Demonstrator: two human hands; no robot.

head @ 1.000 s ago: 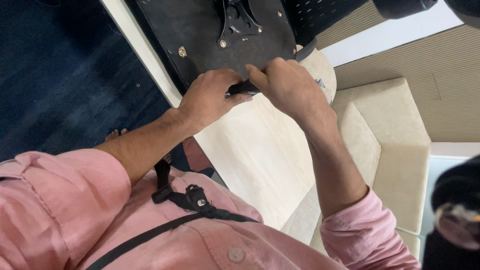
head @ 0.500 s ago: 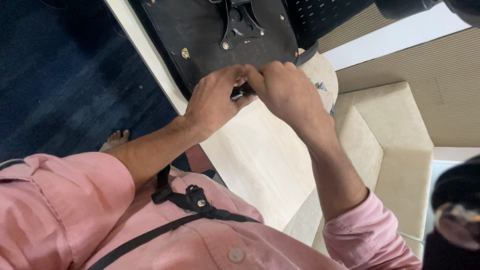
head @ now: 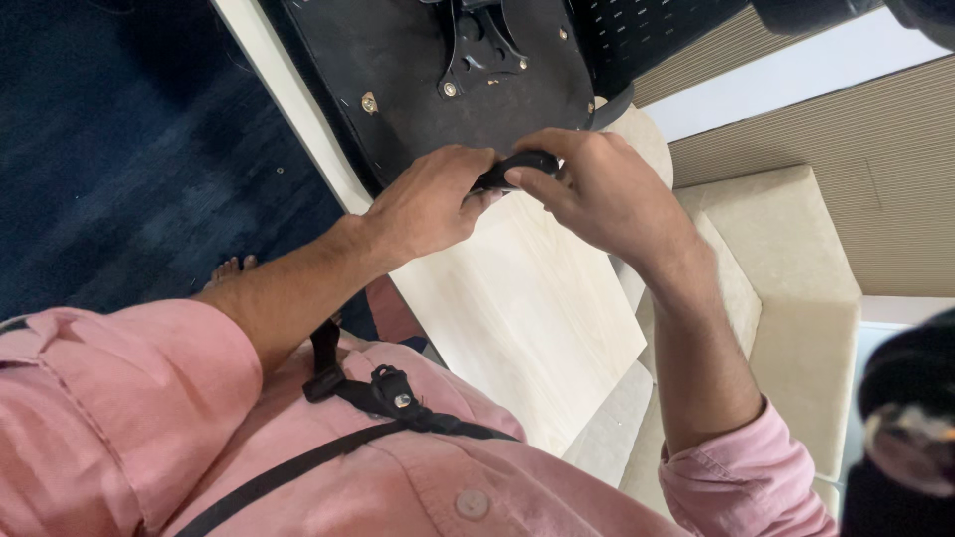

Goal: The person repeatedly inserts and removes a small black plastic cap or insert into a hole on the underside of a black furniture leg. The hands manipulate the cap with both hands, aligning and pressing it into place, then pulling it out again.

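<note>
**Both hands on the black part**

Pale wood table [head: 517,318] up close. Since the earlier frame both hands slid right along the edge: left hand [head: 430,204] and right hand [head: 597,189] each grip closed on a small black part [head: 517,167], mostly hidden by fingers. Behind sits the upturned black chair seat [head: 438,80], cut off at the top.

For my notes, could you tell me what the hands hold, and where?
Both hands grip a small black part, one at each end, by the seat.
</note>
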